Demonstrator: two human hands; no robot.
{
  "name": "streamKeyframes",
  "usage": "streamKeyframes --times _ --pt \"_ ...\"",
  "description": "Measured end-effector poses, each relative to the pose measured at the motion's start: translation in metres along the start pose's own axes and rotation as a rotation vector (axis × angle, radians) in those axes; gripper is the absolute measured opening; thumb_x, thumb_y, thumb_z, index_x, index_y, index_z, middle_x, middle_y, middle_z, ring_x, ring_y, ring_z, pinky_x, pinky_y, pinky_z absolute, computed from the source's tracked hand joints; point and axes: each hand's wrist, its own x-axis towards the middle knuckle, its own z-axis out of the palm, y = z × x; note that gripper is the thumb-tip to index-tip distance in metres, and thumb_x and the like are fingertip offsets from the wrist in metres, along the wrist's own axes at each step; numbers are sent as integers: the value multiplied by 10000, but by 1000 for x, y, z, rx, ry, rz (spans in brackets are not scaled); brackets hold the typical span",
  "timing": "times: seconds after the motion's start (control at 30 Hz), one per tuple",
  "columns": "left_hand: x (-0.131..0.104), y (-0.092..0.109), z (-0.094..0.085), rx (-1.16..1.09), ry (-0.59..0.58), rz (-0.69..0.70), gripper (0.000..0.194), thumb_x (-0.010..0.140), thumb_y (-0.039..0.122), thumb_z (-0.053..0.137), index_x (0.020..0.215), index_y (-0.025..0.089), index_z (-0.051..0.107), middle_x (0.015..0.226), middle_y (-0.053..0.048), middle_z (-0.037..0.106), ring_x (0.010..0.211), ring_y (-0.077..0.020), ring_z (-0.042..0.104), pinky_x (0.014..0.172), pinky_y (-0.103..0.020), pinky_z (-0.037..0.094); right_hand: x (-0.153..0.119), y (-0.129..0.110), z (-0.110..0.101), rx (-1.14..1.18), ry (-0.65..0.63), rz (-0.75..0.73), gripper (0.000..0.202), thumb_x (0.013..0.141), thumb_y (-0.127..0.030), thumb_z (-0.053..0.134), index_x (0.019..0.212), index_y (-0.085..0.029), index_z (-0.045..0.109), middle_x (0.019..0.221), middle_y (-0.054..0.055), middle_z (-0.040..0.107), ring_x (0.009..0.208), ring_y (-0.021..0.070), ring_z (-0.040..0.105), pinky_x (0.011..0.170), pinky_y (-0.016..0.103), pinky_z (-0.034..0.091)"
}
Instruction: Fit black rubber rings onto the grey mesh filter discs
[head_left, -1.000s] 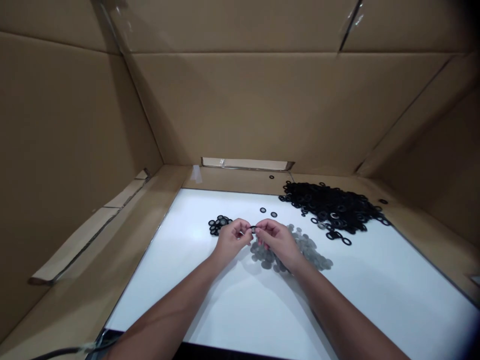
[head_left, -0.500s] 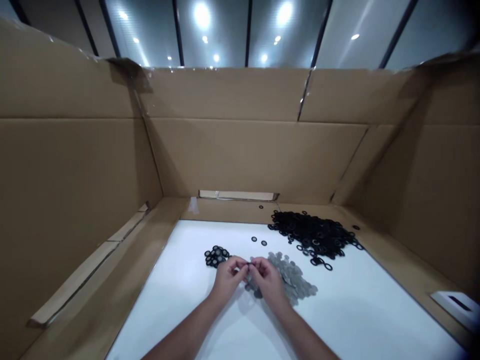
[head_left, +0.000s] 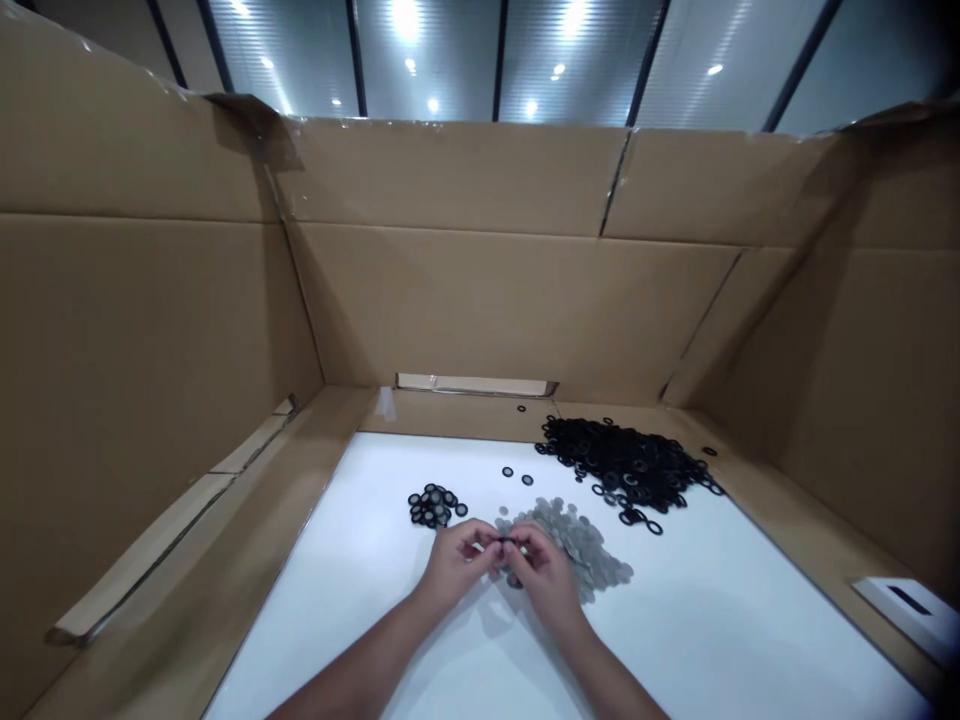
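Observation:
My left hand [head_left: 455, 562] and my right hand [head_left: 546, 572] meet above the white board, fingertips pinched together on a small black ring [head_left: 505, 540]. Much of that ring is hidden by the fingers, and I cannot tell whether a disc sits in it. Just beyond and under my right hand spreads a pile of thin grey discs [head_left: 592, 555]. Beside my left hand, a little farther off, lies a small heap of black rings with grey centres [head_left: 433, 506]. A dark round piece [head_left: 514, 580] lies below my fingertips, partly covered.
A large heap of black rings [head_left: 637, 465] covers the board's far right corner. Two rings with grey centres [head_left: 517, 476] lie apart near the middle. Tall cardboard walls [head_left: 465, 300] surround the white board [head_left: 337, 600]. A white box-like object [head_left: 907, 610] stands at the right.
Both hands have shifted slightly toward me, still pinching together. A ring with a grey centre now shows at the right of the small heap, near my left hand. The camera view has tilted a little.

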Motion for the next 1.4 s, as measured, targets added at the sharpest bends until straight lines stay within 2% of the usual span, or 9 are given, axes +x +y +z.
streamKeyframes --times 0.1,0.2,0.33,0.43,0.53,0.77,0.97,1.23,1.4 --pt "4 3 0 -137 43 -50 359 797 493 751 839 156 632 676 -28 681 607 -159 658 615 -303 581 12 -6 7 42 -32 51 366 813 -568 697 825 -209 626 739 22 608 534 141 528 472 273 444" --pt "6 8 -4 -181 81 -65 397 771 524 766 827 163 612 664 -18 679 628 -168 671 603 -299 584 24 -8 10 54 -74 70 372 796 -570 706 802 -206 631 616 -11 589 491 130 504 474 266 440" --pt "6 15 -13 -104 90 -27 366 783 503 756 821 151 667 723 -26 672 661 -158 661 623 -294 586 28 -8 5 41 -133 61 300 765 -492 756 775 -198 695 703 7 627 565 127 529 508 250 442" --pt "4 18 -16 -35 60 -31 328 766 458 779 829 147 698 781 -33 673 677 -150 648 630 -285 576 21 -5 2 36 -123 84 292 751 -485 764 784 -200 712 735 10 617 583 131 533 474 239 423" --pt "2 19 -14 -38 20 -61 320 757 436 791 801 140 679 735 -24 670 644 -139 645 642 -274 555 12 -4 4 48 -83 123 324 751 -512 756 799 -199 687 673 -5 599 522 122 505 438 238 405" --pt "-2 21 -3 -124 92 -84 369 756 482 782 813 150 633 723 -17 683 681 -154 681 719 -305 574 9 -7 11 115 -69 160 373 770 -553 733 797 -195 633 650 -11 622 492 106 501 449 238 421" --pt "0 25 -7 -109 23 -122 411 723 505 801 845 139 661 742 -25 673 688 -160 670 668 -303 579 9 -11 7 92 -76 183 378 749 -553 748 796 -191 649 580 -31 590 471 103 499 438 227 400" --pt "1 22 -10 -149 -56 -209 438 733 533 786 822 129 643 711 -31 673 650 -149 664 633 -273 546 9 -16 7 48 -75 197 355 714 -521 773 743 -190 647 600 -19 614 465 100 494 454 241 420" --pt "0 19 -11 -45 -40 -96 331 812 453 737 824 141 629 712 -21 657 676 -135 628 686 -259 498 8 -18 6 65 -107 217 360 734 -526 769 741 -187 648 614 -5 626 506 114 529 482 248 453"
